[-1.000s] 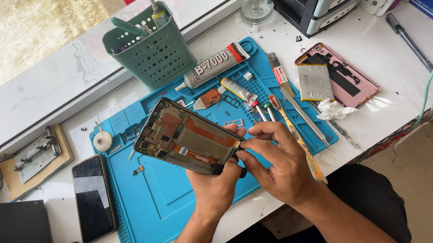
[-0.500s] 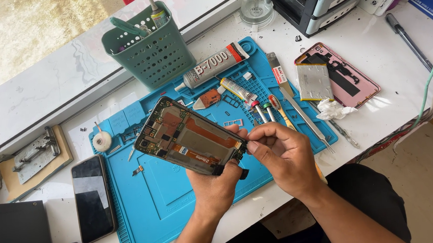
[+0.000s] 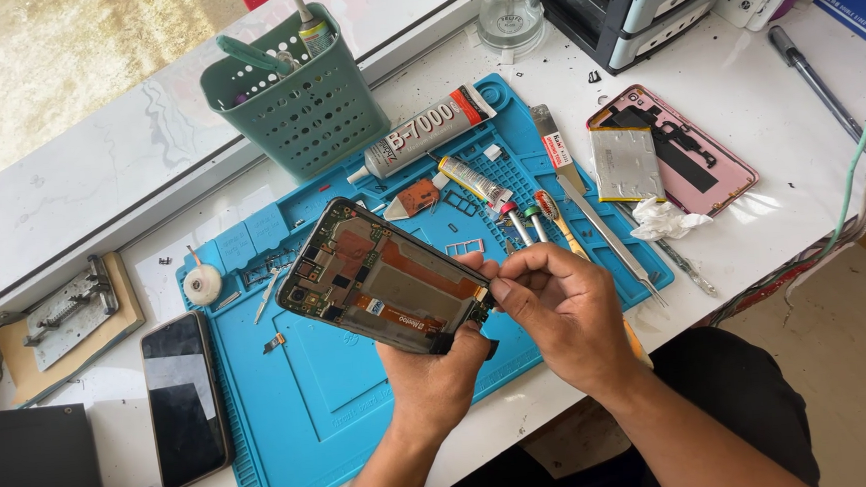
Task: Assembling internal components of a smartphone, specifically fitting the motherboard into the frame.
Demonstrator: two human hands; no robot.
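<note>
Hands (image 3: 442,383) gripping opened phone frame (image 3: 380,277), blue mat (image 3: 312,401)

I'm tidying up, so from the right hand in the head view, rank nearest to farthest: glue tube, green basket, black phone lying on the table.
From the right hand:
1. Glue tube, straight beyond it on the mat.
2. Green basket, farther back, leftward.
3. Black phone, far left, off the mat.

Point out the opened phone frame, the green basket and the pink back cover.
opened phone frame (image 3: 380,277), head view, on its exposed inner middle.
green basket (image 3: 310,116), head view, on its perforated front wall.
pink back cover (image 3: 714,171), head view, on its bare right side.
</note>
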